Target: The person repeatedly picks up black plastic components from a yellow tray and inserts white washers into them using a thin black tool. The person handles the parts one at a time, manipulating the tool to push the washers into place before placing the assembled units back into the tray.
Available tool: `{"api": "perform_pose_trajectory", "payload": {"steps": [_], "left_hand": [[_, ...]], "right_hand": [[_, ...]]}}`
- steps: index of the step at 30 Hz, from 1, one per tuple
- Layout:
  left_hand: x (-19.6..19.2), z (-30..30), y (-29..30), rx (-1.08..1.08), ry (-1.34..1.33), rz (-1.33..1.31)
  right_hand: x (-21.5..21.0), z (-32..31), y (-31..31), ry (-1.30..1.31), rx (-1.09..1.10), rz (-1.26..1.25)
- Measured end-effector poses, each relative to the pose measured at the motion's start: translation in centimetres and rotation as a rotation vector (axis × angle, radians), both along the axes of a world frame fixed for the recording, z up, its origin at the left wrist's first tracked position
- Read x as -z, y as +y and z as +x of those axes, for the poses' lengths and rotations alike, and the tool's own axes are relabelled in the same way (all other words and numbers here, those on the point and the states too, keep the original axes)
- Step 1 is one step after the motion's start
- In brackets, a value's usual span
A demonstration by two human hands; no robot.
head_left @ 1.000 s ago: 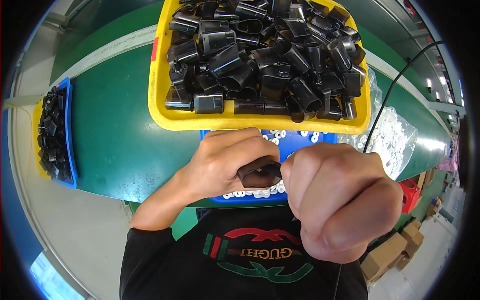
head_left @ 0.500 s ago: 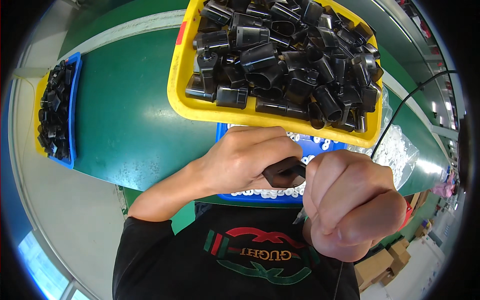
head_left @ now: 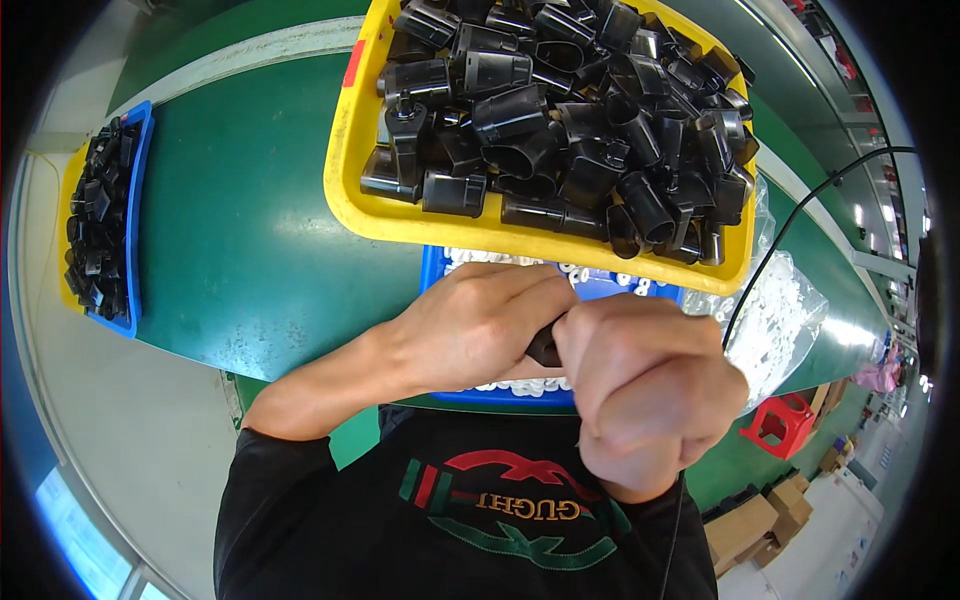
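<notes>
My left hand [head_left: 480, 325] is closed round a black plastic part [head_left: 543, 348], of which only a small dark piece shows between the hands. Pressed up against it, my right hand [head_left: 650, 385] is curled in a fist; whatever lies inside that fist is hidden. Both hands are over a blue tray [head_left: 432, 270] of small white ring-shaped pieces [head_left: 522, 387]. Just beyond them sits a yellow bin [head_left: 400, 226] heaped with black tubular plastic parts [head_left: 515, 115].
A second bin [head_left: 133, 230], blue and yellow with black parts, stands at the far left of the green table [head_left: 230, 200]. A clear bag of white pieces [head_left: 775, 315] lies at right, a black cable [head_left: 790, 225] hanging by it. Beyond are a red stool [head_left: 778, 425] and cardboard boxes [head_left: 745, 530].
My right hand has moved left and closer against my left hand, covering most of the black part. The whole view has shifted slightly.
</notes>
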State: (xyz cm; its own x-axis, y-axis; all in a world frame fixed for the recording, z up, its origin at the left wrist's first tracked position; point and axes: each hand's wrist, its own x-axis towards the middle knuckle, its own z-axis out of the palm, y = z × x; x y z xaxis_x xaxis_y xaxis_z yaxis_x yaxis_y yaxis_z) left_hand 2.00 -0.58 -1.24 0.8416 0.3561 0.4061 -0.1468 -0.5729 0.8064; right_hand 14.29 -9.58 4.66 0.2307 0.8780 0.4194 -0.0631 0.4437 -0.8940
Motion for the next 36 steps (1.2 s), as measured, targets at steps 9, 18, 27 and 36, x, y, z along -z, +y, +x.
{"api": "perform_pose_trajectory", "payload": {"steps": [9, 18, 27, 36], "left_hand": [[-2.5, -0.6, 1.4, 0.04, 0.122, -0.1], [-3.6, -0.8, 2.0, -0.066, 0.058, -0.05], [-5.8, -0.4, 2.3, -0.174, 0.14, 0.194], [-7.3, -0.9, 15.8, -0.746, 0.195, 0.294]], "right_hand": [[-1.3, 1.7, 0.0, 0.034, -0.011, 0.029], [-2.4, 4.6, -4.1, -0.247, 0.187, -0.262], [5.9, 3.9, -4.7, -1.212, 0.364, -0.457], [7.7, 3.4, -3.7, -1.186, 0.472, -0.316]]}}
